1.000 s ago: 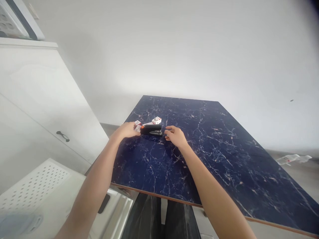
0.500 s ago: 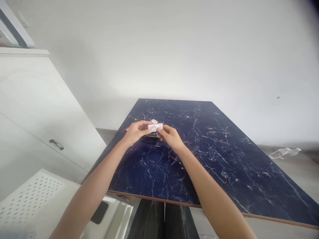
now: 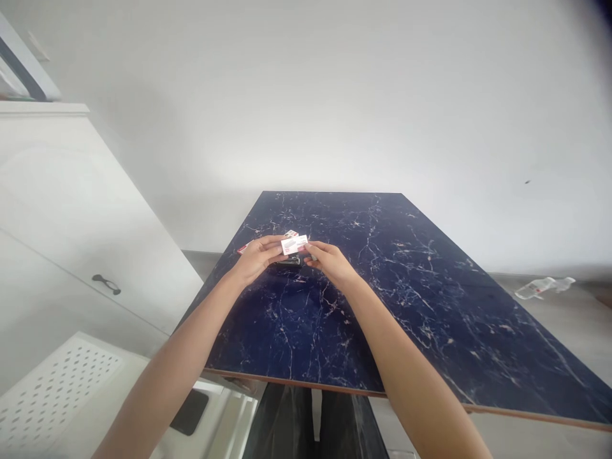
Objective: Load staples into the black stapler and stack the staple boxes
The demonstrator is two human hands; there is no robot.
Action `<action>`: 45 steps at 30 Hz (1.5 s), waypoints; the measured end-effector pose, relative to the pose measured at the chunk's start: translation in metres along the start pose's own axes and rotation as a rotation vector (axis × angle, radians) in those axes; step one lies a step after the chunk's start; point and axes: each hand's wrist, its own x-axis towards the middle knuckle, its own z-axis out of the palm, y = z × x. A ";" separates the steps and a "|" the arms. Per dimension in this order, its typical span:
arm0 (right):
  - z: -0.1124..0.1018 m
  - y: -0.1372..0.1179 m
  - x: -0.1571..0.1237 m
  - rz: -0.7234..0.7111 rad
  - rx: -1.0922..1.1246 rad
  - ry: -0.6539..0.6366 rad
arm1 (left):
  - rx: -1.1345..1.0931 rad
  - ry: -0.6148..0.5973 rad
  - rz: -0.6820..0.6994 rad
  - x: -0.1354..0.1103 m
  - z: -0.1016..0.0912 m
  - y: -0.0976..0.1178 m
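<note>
Above the table, my left hand (image 3: 258, 260) pinches the left end of a small white box (image 3: 294, 244) with red print. My right hand (image 3: 329, 262) has its thumb and fingers closed at the box's right end. Just below the box lies a black object with a shiny metal strip (image 3: 290, 261), partly covered by my left fingers; its kind is not clear. Behind the box, another small white and red piece (image 3: 291, 234) shows. A red and white item (image 3: 245, 247) lies left of my left hand, partly hidden by it.
The dark blue marbled table (image 3: 411, 306) reaches to the white wall. A white cabinet (image 3: 95, 210) stands at left. Below it are a perforated white panel (image 3: 57, 382) and a dark phone-like slab (image 3: 190, 411). A clear plastic bottle (image 3: 538, 288) lies beyond the table's right edge.
The white box has tilted, its right end now higher, and shows another face with red at its lower edge. My right fingers have shifted slightly along its right end. The view has moved a little.
</note>
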 end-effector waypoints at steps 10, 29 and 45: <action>-0.013 0.003 0.009 -0.098 0.072 0.248 | 0.007 0.240 0.019 0.004 0.004 -0.001; 0.016 0.004 -0.006 -0.404 -0.234 0.502 | -0.077 0.239 0.043 0.002 0.020 -0.016; 0.020 0.001 -0.007 -0.416 -0.145 0.422 | -0.206 0.191 0.031 -0.002 0.022 -0.019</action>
